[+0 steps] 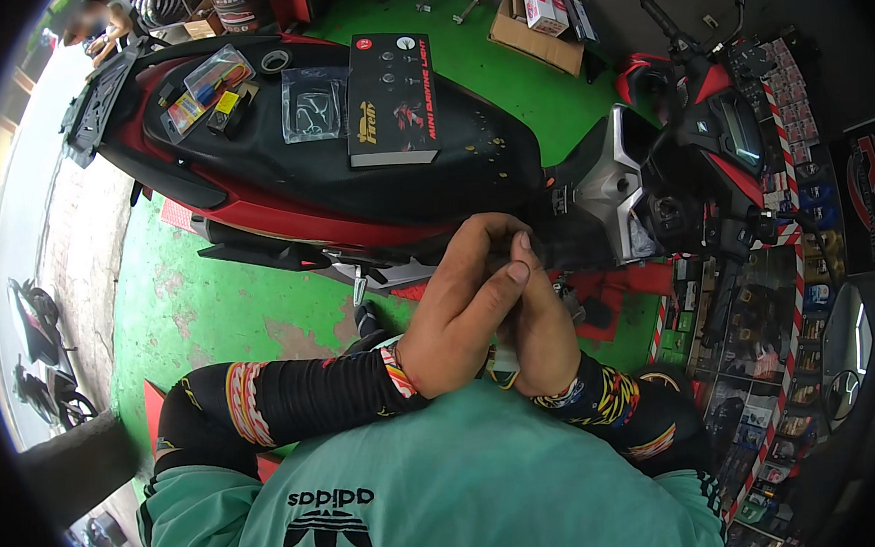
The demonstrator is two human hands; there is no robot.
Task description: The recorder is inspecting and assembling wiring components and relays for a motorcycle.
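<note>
My left hand [455, 318] and my right hand [546, 332] are pressed together in front of my chest, fingers closed and overlapping. Below them a small pale object with thin yellow wire [502, 370] shows, partly hidden; I cannot make out what lies between the fingers. Beyond my hands, the black seat [486, 170] of a red and black scooter carries a black box [390, 96], a clear plastic bag with a part in it [312, 104], a roll of tape [275, 59], packets of small parts [208, 87] and a small black and yellow item [232, 106].
Scooter handlebars [689, 37] rise at the right, beside shelves of packaged goods [764, 374]. Cardboard boxes [534, 42] lie on the green floor [190, 329] behind the scooter. Another person [102, 28] is at the upper left, and parked motorbikes [43, 368] stand outside at the left.
</note>
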